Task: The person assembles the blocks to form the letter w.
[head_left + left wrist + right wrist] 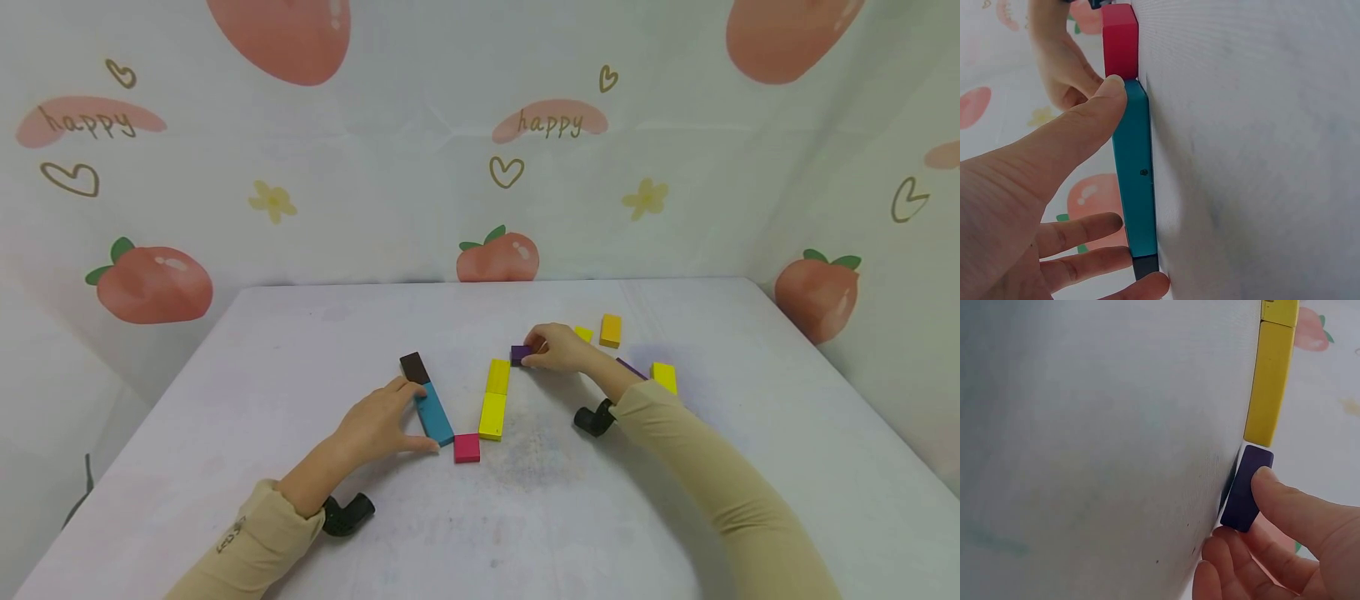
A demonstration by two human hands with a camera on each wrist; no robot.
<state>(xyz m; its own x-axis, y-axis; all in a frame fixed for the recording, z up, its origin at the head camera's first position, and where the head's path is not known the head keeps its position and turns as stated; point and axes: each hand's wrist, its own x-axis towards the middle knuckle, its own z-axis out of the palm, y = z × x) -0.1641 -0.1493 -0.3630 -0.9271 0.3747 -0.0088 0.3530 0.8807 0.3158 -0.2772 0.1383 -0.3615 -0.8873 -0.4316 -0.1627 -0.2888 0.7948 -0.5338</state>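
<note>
My right hand [558, 346] pinches a small purple block [520, 356] between thumb and fingers, at the far end of two yellow blocks [492, 415] laid end to end. In the right wrist view the purple block [1247, 487] is tilted beside the yellow block [1269, 381]. My left hand [378, 423] spreads over a blue block [433, 415]; its thumb touches the near end, its other fingers stretched toward the far end. A black block [414, 367] continues the blue one. The red block [467, 448] lies between the near ends of the blue and yellow rows.
Beyond the right forearm lie an orange-yellow block [611, 331], a yellow block [664, 377], a partly hidden yellow block [583, 334] and a mostly covered purple piece [632, 367]. Black wrist devices [348, 514] hang by both sleeves. A printed cloth [390, 167] backs the white table [420, 533].
</note>
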